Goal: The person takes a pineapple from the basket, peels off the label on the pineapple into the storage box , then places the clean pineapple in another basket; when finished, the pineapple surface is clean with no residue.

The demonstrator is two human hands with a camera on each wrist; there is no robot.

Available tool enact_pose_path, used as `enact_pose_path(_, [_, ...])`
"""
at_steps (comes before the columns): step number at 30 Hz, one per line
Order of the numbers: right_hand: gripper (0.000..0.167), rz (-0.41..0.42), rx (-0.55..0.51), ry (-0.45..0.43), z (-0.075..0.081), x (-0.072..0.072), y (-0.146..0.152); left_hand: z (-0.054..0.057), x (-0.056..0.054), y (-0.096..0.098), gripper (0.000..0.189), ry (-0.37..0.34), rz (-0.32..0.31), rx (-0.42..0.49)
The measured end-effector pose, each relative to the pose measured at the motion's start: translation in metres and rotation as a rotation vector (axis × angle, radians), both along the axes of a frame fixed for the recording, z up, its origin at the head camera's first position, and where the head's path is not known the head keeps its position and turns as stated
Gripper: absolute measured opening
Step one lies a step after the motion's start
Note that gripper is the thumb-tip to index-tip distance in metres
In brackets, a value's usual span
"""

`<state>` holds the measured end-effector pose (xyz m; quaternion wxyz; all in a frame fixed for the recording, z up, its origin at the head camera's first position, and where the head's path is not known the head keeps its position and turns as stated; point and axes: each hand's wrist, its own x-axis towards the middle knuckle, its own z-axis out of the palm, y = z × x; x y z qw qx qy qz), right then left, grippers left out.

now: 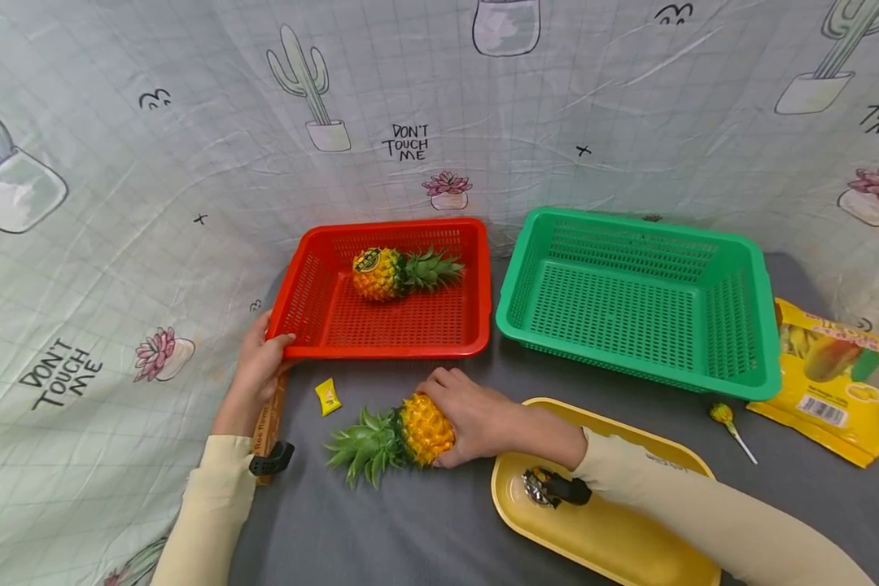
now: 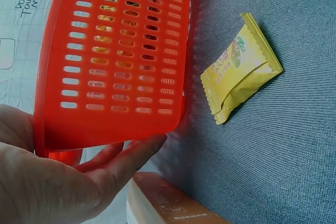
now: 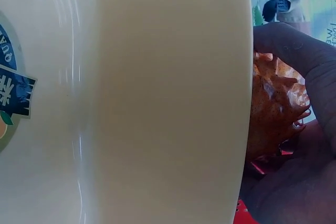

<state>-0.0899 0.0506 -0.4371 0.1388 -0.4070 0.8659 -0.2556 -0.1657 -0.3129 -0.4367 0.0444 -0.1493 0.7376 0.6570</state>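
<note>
At the near left corner of the red basket [image 1: 391,352], my left hand [image 1: 259,358] grips the rim, with the thumb on top; in the left wrist view its fingers [image 2: 131,158] reach below the basket's corner. One pineapple [image 1: 378,274] with green leaves lies on its side inside this basket. My right hand [image 1: 476,415] holds a second pineapple [image 1: 426,429] low over the grey table, its leaves pointing left. In the right wrist view, the yellow tray's wall [image 3: 168,98] covers part of that pineapple [image 3: 275,103].
A green basket [image 1: 633,370] stands right of the red one. The yellow tray [image 1: 593,537] lies under my right forearm. A yellow-wrapped candy [image 1: 328,396] is near the red basket, a brown box [image 1: 269,423] beside my left wrist. At right are a lollipop [image 1: 723,413] and yellow snack bag [image 1: 824,411].
</note>
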Motion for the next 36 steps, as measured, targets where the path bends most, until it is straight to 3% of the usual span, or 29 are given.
enact_pose_path(8, [0.088, 0.009, -0.003, -0.023, 0.001, 0.000, 0.002, -0.002, 0.002, 0.002, 0.064, 0.018, -0.018, 0.015])
enact_pose_path(16, [0.087, 0.062, -0.020, 0.067, 0.000, 0.001, 0.004, -0.002, 0.004, 0.000, 0.062, 0.016, -0.040, 0.033])
enact_pose_path(21, [0.087, 0.081, -0.033, 0.071, 0.001, 0.002, 0.005, -0.001, 0.005, -0.001, 0.062, 0.016, -0.041, 0.034])
enact_pose_path(36, [0.084, 0.091, -0.124, 0.074, 0.031, 0.012, 0.022, -0.004, 0.001, -0.003, 0.061, 0.008, -0.040, 0.033])
